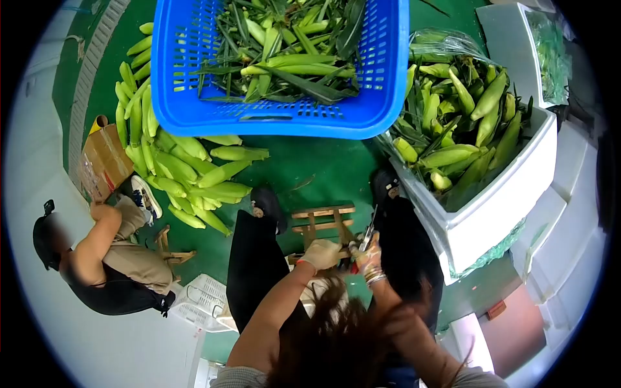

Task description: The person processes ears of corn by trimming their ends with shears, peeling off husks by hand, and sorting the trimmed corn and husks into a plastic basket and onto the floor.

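One gloved right hand grips a metal-bladed tool; the left hand curls its fingers just beside it — whether around anything, I can't tell. Beyond the fingers, a blue plastic basket holds leafy scraps. Forward-left of the fingers lie many trimmed-looking corn ears, so plenty seems done — yet forward-right, a white foam box is heaped with leafier ears, which look left to do.
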Demonstrator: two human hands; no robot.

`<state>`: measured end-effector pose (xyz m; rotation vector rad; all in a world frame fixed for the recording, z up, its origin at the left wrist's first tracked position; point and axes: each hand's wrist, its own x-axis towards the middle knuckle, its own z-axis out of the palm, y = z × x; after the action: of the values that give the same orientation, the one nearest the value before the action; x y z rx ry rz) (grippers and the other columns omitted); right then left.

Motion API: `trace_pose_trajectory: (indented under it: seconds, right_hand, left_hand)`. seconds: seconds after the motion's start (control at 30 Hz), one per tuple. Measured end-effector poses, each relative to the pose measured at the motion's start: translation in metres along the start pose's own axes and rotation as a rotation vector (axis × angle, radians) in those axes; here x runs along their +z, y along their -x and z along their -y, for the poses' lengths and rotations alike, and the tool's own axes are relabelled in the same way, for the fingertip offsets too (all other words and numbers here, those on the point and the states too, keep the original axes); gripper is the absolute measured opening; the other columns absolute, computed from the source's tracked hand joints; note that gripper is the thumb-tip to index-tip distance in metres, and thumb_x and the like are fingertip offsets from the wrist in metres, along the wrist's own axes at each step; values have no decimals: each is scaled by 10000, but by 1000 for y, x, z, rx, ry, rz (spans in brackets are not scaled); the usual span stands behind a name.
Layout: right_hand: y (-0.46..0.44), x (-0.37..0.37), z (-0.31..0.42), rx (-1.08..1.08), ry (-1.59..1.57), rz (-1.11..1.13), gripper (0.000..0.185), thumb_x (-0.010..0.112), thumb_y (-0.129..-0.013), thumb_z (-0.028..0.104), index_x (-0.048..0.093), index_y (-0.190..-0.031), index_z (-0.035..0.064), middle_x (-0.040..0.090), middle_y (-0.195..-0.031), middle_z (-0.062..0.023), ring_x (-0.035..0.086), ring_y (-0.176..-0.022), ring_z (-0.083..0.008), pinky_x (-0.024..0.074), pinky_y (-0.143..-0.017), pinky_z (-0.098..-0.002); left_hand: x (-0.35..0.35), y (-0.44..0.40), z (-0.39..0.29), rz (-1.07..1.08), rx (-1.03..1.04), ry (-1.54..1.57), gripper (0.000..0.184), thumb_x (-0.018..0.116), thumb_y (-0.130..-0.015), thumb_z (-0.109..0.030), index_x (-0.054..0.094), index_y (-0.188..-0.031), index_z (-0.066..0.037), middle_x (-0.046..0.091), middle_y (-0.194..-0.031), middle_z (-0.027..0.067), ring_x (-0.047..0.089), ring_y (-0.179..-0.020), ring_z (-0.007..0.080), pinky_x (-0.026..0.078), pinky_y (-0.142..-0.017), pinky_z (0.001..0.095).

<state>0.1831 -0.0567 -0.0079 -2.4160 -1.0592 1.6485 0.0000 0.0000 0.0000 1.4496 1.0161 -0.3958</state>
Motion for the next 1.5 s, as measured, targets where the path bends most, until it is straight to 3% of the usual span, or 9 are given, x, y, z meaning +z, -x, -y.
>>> trace_pose_trajectory:
  seconds: [0.17,0.23,0.3,0.33,0.5,0.6,0.97,1.1,1.5]
  right_hand:
    - [24,-7,-47,455,-358,107,572,631,-845,239,385,-1305,4,552,-1152,-111,545,-980,-238,476,-844,-354]
    - [19,56,-185,143,453,362,518,518,-926,357,402,-1319,40,514,-1252,-120,511,-1036,-218,465,-855,-341]
    - [13,0,-38,204,567,725,507,540,-908,409,476,-1251,41,545,-1197,-136,529,-1007,-232,457,-856,-345]
    - [19,13,-60,-218,570,308,463,615,-841,404,545,-1127,47,593,-1030,-142,562,-921,-265,465,-819,-376]
    - [-62,-7,16,-224,709,-253,350,660,-745,330,498,-926,77,571,-811,-126,595,-805,-284,483,-697,-411]
    - [-108,29,-33,-328,966,-29,299,583,-832,334,579,-1015,96,602,-781,-81,596,-677,-244,484,-621,-389]
    - [-59,-37,160,-86,93,1008,373,508,-950,264,547,-1256,54,628,-1068,-87,608,-948,-177,502,-789,-303]
    - [-4,-122,263,-244,-343,501,420,774,-754,77,522,-1089,60,607,-897,-18,589,-868,-117,466,-785,-258]
    - [-59,-181,234,-509,-1135,379,407,649,-734,-107,478,-1071,46,594,-944,-63,592,-872,-149,482,-767,-273]
  left_hand:
    - [59,10,-5,-257,104,-155,171,627,-755,-192,668,-858,-61,669,-797,107,656,-781,275,518,-660,406]
    - [58,9,-4,-210,64,-154,141,625,-749,-170,664,-803,-46,662,-756,118,654,-734,282,519,-641,399]
    - [61,13,1,-95,-72,-145,163,630,-756,-200,666,-690,-55,649,-693,118,652,-704,298,524,-659,403]
    - [45,7,-3,8,-105,-177,149,593,-797,-181,668,-795,-52,653,-788,129,642,-803,281,510,-740,386]
    - [56,-40,11,-174,-483,-350,299,522,-839,-167,537,-1114,-53,559,-1081,142,509,-1093,248,402,-924,378]
    - [28,-35,-50,-627,-491,-421,520,636,-743,-280,484,-1185,-52,485,-1173,142,417,-1181,308,308,-994,461]
    - [15,9,-57,-307,-393,-61,417,626,-789,-259,552,-1123,-21,545,-1119,177,488,-1134,341,384,-946,419]
    - [-17,-4,-25,-206,-297,-56,384,618,-800,-255,575,-1102,-23,566,-1106,181,514,-1107,344,404,-924,409]
    - [-112,-81,25,-192,-80,-233,304,595,-835,-246,643,-1040,-27,632,-1069,195,590,-1027,354,464,-857,382]
